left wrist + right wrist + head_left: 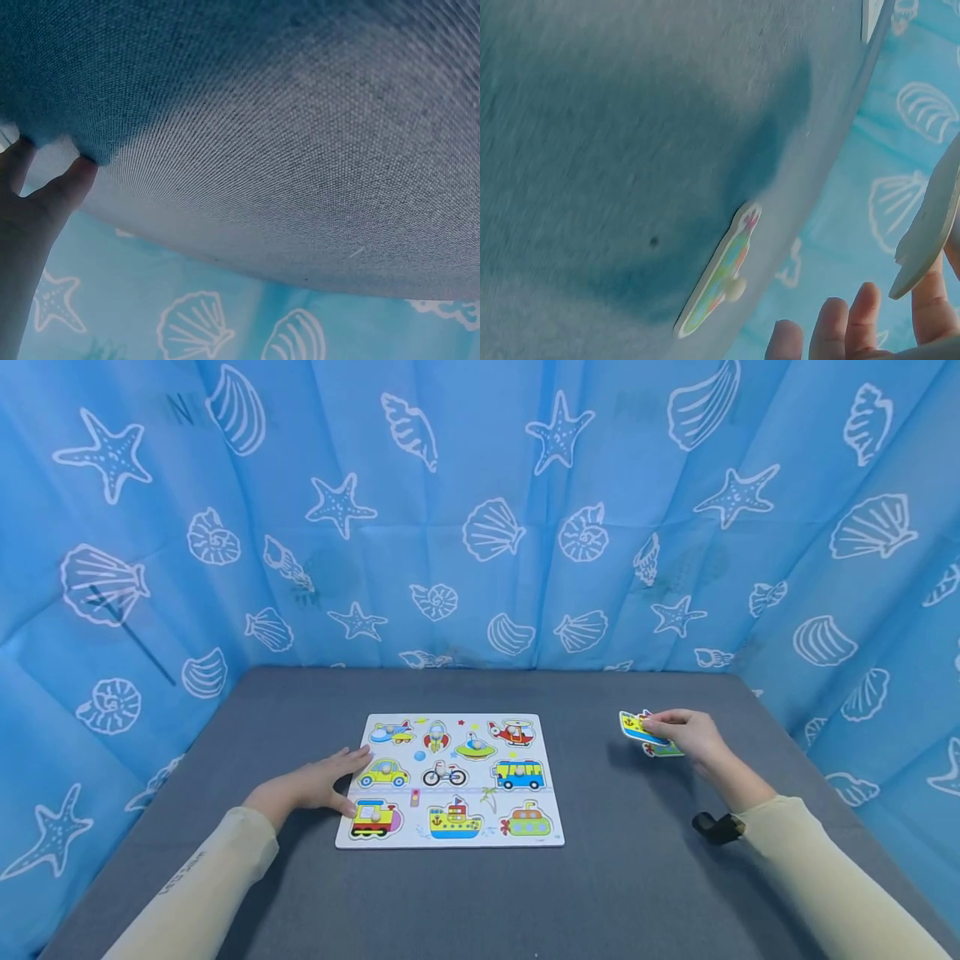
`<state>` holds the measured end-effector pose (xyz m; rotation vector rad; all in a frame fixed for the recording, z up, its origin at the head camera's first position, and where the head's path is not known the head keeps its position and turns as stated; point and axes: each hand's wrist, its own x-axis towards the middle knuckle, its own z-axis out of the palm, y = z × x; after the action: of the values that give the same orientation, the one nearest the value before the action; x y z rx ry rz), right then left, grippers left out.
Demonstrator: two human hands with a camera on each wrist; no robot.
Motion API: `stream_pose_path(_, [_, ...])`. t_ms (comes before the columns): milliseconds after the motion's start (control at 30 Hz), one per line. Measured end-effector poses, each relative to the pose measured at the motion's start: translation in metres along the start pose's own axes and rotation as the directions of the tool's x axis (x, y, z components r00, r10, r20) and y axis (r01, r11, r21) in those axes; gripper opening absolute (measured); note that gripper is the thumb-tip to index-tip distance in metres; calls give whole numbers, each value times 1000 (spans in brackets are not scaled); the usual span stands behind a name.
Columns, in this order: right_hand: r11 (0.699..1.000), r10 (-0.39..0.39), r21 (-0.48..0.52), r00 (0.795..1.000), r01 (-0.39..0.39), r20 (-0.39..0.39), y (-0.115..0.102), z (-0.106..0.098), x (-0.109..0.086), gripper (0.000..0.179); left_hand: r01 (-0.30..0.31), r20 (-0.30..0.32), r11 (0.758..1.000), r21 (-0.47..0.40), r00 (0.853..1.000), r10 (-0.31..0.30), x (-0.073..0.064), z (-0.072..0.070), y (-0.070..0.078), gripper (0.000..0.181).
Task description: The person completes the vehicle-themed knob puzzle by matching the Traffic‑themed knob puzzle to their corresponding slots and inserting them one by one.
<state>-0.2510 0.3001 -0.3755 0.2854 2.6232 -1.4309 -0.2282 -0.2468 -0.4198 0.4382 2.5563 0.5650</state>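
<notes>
A white wooden knob puzzle board with vehicle pictures lies flat on the table. My left hand is at the board's left edge, fingers spread, with the fingertips and thumb right at the border near the yellow car and the train. To the right of the board, my right hand pinches a ship puzzle piece, raised and tilted above the table. Its plain back shows in the right wrist view. Under it a submarine puzzle piece with a round knob lies on the table, partly hidden in the head view.
Grey cloth covers the table. A blue curtain printed with white shells and starfish surrounds its back and sides. Knobs stand on several board pieces, among them the bus and the bicycle. A black strap piece sticks out at the right cuff.
</notes>
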Motion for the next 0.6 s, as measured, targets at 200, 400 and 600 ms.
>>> stream_pose_path(200, [1000,-20,-1,999,20,35,-9,14,-5,53,6,5,1000,6,1000,-6,2,0,-3,103])
stream_pose_path(400, [998,-55,1,997,55,53,-18,29,-9,46,28,8,1000,13,1000,-29,3,1,-4,104])
stream_pose_path(600, [997,-77,0,995,77,62,-25,39,-11,42,34,5,999,21,999,-34,4,1,-3,104])
